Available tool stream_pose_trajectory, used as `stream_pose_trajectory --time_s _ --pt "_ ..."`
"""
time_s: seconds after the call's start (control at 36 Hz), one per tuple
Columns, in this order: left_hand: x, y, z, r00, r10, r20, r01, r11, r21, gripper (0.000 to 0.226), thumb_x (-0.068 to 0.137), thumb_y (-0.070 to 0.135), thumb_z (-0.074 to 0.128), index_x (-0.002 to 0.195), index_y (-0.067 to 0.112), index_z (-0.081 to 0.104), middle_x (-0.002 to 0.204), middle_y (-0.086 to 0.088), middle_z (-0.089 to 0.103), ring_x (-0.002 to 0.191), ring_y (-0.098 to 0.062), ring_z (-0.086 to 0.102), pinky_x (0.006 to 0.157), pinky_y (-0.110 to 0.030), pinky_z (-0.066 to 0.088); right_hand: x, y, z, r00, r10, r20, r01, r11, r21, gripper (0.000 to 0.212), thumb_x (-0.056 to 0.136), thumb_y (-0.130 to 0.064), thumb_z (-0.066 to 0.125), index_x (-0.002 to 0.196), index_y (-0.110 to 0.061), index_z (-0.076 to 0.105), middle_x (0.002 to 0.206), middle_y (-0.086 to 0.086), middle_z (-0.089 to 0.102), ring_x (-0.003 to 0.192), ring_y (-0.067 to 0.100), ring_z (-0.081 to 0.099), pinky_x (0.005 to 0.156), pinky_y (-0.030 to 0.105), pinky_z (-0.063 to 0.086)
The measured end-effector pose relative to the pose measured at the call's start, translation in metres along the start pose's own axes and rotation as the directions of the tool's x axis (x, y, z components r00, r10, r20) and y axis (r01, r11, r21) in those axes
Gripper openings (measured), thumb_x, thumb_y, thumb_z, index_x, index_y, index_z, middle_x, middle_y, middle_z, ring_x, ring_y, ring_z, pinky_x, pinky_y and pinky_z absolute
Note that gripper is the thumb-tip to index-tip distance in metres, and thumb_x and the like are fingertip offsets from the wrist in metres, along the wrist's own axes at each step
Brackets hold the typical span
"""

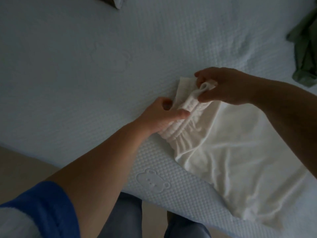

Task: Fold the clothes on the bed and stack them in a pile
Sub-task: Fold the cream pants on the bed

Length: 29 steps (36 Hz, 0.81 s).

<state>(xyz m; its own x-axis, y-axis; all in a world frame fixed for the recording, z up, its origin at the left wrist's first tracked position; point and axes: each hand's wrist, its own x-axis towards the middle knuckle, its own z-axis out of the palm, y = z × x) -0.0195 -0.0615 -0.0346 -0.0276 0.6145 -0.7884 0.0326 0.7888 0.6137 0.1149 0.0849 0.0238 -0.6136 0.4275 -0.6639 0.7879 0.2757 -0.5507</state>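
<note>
A white garment with a gathered elastic waistband [240, 160] lies on the bed's near right part, its lower end hanging over the mattress edge. My left hand [164, 114] grips the waistband's left end, thumb on top of the gathers. At the far end of the waistband, my right hand [224, 86] pinches a bunched bit of white cloth, perhaps a drawstring loop. Both forearms are bare; a blue and white sleeve shows at the lower left.
The pale textured mattress cover [103, 66] fills most of the view. A green garment [307, 54] lies crumpled at the right edge. A patterned item [113, 1] peeks in at the top. Beige floor [22, 167] and my jeans [123, 217] are below the bed's edge.
</note>
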Motion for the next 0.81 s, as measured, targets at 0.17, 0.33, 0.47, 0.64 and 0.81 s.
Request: stream_pose_trajectory --time_s 0.17,0.33,0.47,0.64,0.81 --pt "0.007 0.0 0.003 0.999 -0.041 0.015 0.04 0.995 0.088 0.029 0.067 0.037 0.08 0.09 0.023 0.07 0.085 0.002 0.073 0.074 -0.008 0.069 0.067 -0.022 0.055 0.039 0.005 0.007 0.993 0.118 0.02 -0.11 0.966 -0.232 0.023 0.08 -0.025 0.066 0.101 -0.022 0.057 0.103 -0.001 0.05 0.1 0.021 0.049 0.085 0.034 0.04" --pt "-0.002 0.005 -0.005 0.967 0.117 -0.226 -0.069 0.975 0.21 0.024 0.072 0.035 0.073 0.088 0.025 0.057 0.074 0.016 0.057 0.072 -0.009 0.057 0.057 -0.015 0.039 0.054 -0.006 0.002 0.998 -0.047 -0.031 0.04 0.979 -0.198 0.024 0.077 -0.025 0.07 0.093 -0.027 0.052 0.079 -0.012 0.048 0.077 0.012 0.049 0.063 0.026 0.034" --pt "-0.008 0.006 -0.037 0.887 0.277 -0.369 -0.127 0.915 0.382 0.029 0.079 0.031 0.063 0.107 0.027 0.057 0.084 0.015 0.056 0.082 -0.011 0.053 0.065 -0.023 0.033 0.06 -0.014 0.013 0.952 -0.116 -0.284 0.138 0.989 0.056 0.042 0.074 -0.04 0.074 0.107 -0.031 0.049 0.083 -0.017 0.047 0.07 -0.002 0.047 0.049 0.002 0.035" --pt "0.004 0.009 -0.056 0.899 0.19 -0.395 0.01 0.892 0.453 0.038 0.084 0.017 0.047 0.121 0.025 0.053 0.114 -0.002 0.062 0.106 -0.027 0.057 0.08 -0.028 0.039 0.098 -0.026 0.042 0.867 -0.143 -0.478 0.081 0.986 -0.149 0.043 0.085 -0.056 0.052 0.108 -0.02 0.059 0.097 -0.003 0.051 0.091 0.015 0.05 0.073 0.026 0.031" --pt "-0.012 0.012 -0.037 0.622 0.655 -0.429 -0.138 0.631 0.764 0.052 0.074 0.017 0.056 0.124 0.001 0.053 0.118 -0.021 0.057 0.111 -0.038 0.052 0.093 -0.044 0.039 0.112 -0.033 0.049 0.793 -0.12 -0.597 0.042 0.989 -0.143 0.044 0.089 -0.058 0.045 0.109 -0.021 0.057 0.109 0.0 0.061 0.101 0.02 0.056 0.077 0.03 0.035"
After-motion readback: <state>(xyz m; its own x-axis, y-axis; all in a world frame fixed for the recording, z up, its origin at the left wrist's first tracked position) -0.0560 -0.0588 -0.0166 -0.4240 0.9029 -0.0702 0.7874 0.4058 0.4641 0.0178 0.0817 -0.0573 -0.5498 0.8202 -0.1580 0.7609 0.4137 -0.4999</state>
